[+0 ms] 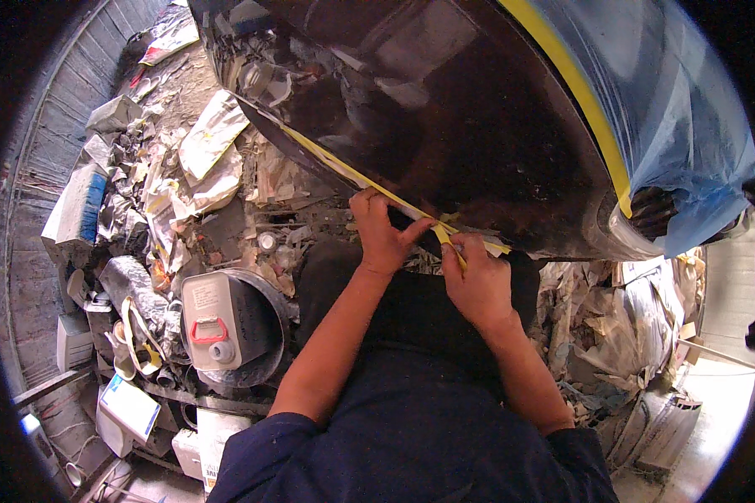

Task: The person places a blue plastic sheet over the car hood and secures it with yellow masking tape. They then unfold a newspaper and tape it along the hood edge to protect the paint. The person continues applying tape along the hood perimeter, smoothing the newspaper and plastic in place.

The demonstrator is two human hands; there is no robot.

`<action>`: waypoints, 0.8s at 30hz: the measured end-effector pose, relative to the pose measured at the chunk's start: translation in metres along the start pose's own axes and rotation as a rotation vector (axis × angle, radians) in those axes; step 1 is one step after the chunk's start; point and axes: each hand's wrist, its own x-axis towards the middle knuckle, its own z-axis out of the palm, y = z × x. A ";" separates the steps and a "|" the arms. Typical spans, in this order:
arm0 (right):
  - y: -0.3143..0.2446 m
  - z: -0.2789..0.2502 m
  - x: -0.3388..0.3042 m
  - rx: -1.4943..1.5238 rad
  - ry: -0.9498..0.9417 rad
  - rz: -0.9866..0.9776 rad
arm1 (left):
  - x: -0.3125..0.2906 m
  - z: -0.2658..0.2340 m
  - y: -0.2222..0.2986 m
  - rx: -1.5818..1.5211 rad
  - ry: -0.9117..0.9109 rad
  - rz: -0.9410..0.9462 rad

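A dark, glossy vehicle body panel (470,126) fills the upper middle, its lower edge sloping down to the right. Along that edge runs a strip of yellow masking tape (344,171). My left hand (382,233) is closed at the edge, curled fingers on the tape and thumb stretched to the right along it. Close beside it, my right hand (483,283) pinches a loose yellow end of the tape between thumb and fingers. A second yellow tape line borders blue plastic masking film (671,101) at the upper right.
Crumpled paper and rubbish (214,159) cover the ground on the left, and more paper (629,323) lies to the right. A whitish jug (214,306) with a red handle stands in a metal bucket (268,360). Boxes (130,411) sit at the lower left.
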 end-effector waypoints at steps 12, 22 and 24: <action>0.002 0.020 -0.020 0.126 0.006 0.000 | -0.014 0.014 0.005 -0.013 0.068 -0.023; -0.002 0.012 -0.056 0.244 -0.217 -0.031 | 0.001 -0.014 -0.002 -0.007 -0.043 -0.014; -0.003 0.003 -0.051 0.310 -0.219 -0.042 | 0.010 -0.030 -0.006 -0.097 0.002 0.054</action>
